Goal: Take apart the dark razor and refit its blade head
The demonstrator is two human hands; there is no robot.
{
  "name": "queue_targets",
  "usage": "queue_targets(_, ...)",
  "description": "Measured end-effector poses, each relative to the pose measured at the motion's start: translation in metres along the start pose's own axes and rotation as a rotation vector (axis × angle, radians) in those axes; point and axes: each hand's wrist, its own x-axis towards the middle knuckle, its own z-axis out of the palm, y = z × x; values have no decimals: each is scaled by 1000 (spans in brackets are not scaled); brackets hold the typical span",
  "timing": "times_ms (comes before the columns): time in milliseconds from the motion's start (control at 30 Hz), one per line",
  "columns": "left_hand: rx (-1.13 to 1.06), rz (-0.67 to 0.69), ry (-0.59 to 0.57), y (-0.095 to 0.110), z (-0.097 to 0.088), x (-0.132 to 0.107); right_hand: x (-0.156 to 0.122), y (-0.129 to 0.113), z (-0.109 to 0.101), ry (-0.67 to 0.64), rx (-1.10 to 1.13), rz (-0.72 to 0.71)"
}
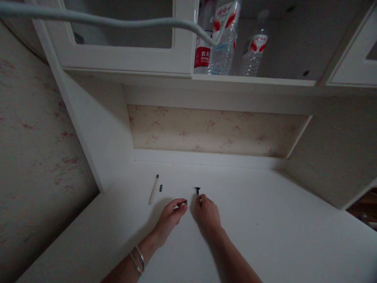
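My left hand is closed in a pinch, its thumb and fingertips on a small dark piece that barely shows. Just to the right, my right hand is wrapped around what looks like a razor handle; its black forked end sticks out beyond the fingers, and the rest is mostly hidden. A narrow gap separates the two hands, which are low over the white desk. Left of them lie a slim white toothbrush with a dark head and a small dark-green rectangular piece.
Overhead, a white cabinet holds several plastic bottles in an open compartment. A pale cable or bar crosses the top left. Side panels stand at both sides, and flowered wallpaper shows behind the desk.
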Motion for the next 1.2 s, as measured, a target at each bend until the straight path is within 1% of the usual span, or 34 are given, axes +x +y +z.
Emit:
queue_targets(200,15,4,6,-1,0,0,0,-1,-2,-5,5,2)
queue_targets(433,8,-3,-1,-5,-1,2,1,0,1,20,2,-6)
queue_targets(700,-10,-9,11,-6,0,3,0,1,1,10,-9,-22)
queue_targets(933,18,-3,38,-8,-4,5,0,0,1,-3,1,-13)
queue_targets(1000,45,17,43,-8,-6,6,0,0,1,0,6,-11)
queue_targets(1067,110,66,60,-8,-9,7,-1,0,1,2,10,-7)
queue_targets(1200,346,286,116,-8,-13,10,-1,1,3,-2,15,-14)
